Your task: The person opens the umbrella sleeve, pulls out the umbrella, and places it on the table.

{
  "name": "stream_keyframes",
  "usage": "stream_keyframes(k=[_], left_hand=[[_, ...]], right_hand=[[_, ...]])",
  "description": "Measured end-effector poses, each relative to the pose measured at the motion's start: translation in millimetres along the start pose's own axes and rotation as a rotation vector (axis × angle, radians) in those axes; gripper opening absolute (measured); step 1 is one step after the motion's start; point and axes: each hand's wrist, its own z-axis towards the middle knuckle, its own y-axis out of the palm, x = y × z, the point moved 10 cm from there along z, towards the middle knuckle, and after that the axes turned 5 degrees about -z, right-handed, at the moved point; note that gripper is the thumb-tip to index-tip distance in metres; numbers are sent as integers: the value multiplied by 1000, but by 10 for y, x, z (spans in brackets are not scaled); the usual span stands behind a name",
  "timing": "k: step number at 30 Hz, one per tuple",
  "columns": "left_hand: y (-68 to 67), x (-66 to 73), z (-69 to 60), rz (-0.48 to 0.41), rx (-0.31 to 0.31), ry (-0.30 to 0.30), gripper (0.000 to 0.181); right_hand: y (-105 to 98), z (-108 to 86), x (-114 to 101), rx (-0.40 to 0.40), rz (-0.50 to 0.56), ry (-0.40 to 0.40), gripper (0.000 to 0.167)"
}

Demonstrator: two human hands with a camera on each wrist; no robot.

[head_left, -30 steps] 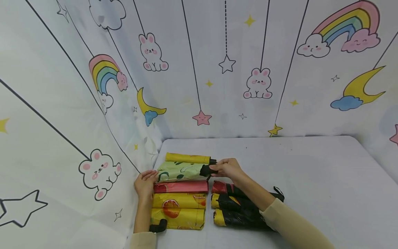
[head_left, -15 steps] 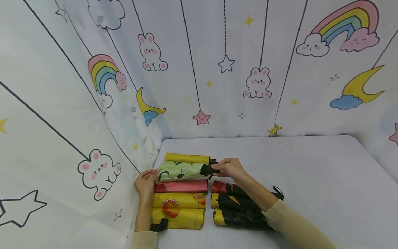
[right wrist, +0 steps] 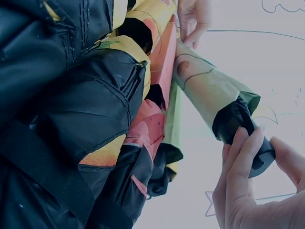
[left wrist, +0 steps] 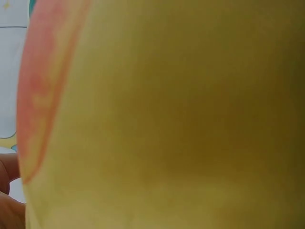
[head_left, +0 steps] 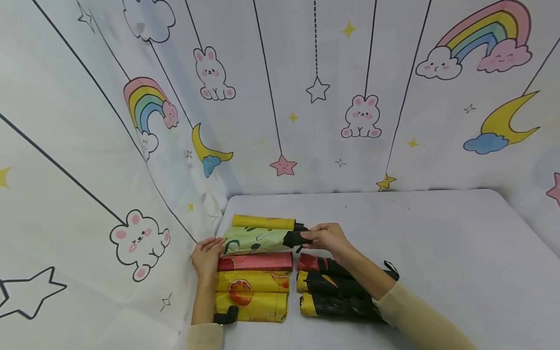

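A green avocado-print folded umbrella (head_left: 255, 241) is held between both hands near the top of a row. My right hand (head_left: 329, 239) grips its black handle (right wrist: 259, 155), the thumb and fingers around it in the right wrist view. My left hand (head_left: 205, 257) pinches the umbrella's left end; in the right wrist view its fingertips meet at that far end. Below lie a pink umbrella (head_left: 255, 262) and two yellow orange-print ones (head_left: 258, 282). Yellow fabric (left wrist: 167, 114) fills most of the left wrist view.
A yellow umbrella (head_left: 264, 221) lies behind the green one. To the right, several black-covered rolls (head_left: 345, 306) lie under my right forearm. Another green piece (right wrist: 172, 119) shows beside the pink one. A patterned cloth wall (head_left: 201, 291) stands close by on the left.
Both hands and the green umbrella have shifted slightly to the right, with the grip unchanged. The other umbrellas remain in their places.
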Motion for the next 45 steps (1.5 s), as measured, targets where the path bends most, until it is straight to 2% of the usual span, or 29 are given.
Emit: stream_keyframes(k=[4,10,15,21,29,37,45], left_hand=[[6,4,5,10,5,7,40],[-93,7,23,18,51,10,40],[-130,2,20,26,49,-4,42],[-120,-12,14,29,34,-15,43],[-127,16,25,27,56,-16,43],[-81,18,18,18,29,-23,43],[-39,2,13,10,15,-23,43]], right_hand=[[-20,-21,-3,1,-6,4,31],[-87,-38,-2,14,-5,12,32],[-125,-59,-17,16,4,5,31],[-179,-73,15,18,-6,1,34],[-339,-151,-20,42,-30,-4,39],[-424,-198,-43,25,-16,-29,33],[-498,-240,-39,37,-1,-12,32]])
